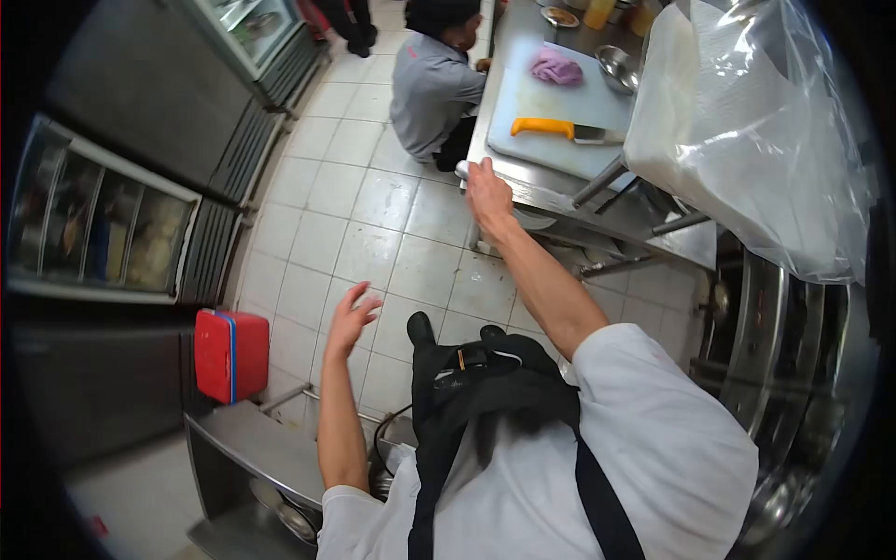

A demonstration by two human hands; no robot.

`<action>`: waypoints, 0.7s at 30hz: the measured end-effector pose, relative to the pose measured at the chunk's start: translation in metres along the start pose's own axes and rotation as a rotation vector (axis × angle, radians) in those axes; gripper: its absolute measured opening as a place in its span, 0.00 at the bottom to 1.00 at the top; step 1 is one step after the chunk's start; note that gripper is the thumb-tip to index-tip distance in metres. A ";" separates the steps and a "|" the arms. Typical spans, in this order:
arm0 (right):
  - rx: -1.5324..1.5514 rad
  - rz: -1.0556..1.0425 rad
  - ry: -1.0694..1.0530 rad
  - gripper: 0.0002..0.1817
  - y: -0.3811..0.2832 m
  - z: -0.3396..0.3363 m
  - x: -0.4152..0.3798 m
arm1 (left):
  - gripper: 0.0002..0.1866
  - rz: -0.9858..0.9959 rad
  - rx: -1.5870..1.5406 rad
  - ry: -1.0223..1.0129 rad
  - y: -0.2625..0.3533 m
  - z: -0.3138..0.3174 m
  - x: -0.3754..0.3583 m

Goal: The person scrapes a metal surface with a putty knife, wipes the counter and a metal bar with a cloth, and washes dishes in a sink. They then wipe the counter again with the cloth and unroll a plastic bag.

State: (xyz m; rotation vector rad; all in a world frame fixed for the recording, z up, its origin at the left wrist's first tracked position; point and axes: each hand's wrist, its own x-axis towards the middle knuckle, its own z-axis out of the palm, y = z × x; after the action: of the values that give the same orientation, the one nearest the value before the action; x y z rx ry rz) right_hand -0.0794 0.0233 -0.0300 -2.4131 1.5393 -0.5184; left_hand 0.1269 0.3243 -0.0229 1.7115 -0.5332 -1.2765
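My left hand [351, 317] hangs in the air over the tiled floor, fingers apart and holding nothing. My right hand [489, 194] is at the corner of the steel table [546, 198], its fingers near a small whitish item [462, 170] at the edge; whether it grips anything is unclear. On the table, beyond that hand, a white cutting board [523, 103] bears a knife with an orange handle [543, 125] and a crumpled purple cloth [556, 66]. A metal bowl [616, 67] stands by the board's right side.
A co-worker in a grey shirt [425, 93] crouches left of the table. Another person's dark legs [350, 23] show farther back. Fridges [112, 215] line the left, with a red cooler box [250, 355] below. A plastic-wrapped white bundle [747, 140] fills the upper right.
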 end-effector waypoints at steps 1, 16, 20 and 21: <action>-0.013 0.015 0.025 0.10 0.015 -0.002 -0.005 | 0.30 0.003 -0.013 0.052 -0.004 -0.022 0.007; -0.050 0.478 0.216 0.09 0.014 -0.026 -0.049 | 0.29 0.052 0.334 -0.168 0.078 -0.125 0.136; -0.015 0.676 0.340 0.11 0.014 -0.009 -0.052 | 0.29 0.102 0.518 -0.179 0.083 -0.104 0.179; 0.019 0.725 0.344 0.12 -0.001 0.002 -0.044 | 0.28 0.190 0.505 -0.233 0.089 -0.068 0.182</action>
State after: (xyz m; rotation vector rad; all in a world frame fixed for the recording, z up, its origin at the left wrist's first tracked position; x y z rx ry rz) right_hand -0.0946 0.0642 -0.0385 -1.6139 2.3578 -0.7874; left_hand 0.2720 0.1678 -0.0386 1.8638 -1.2093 -1.2790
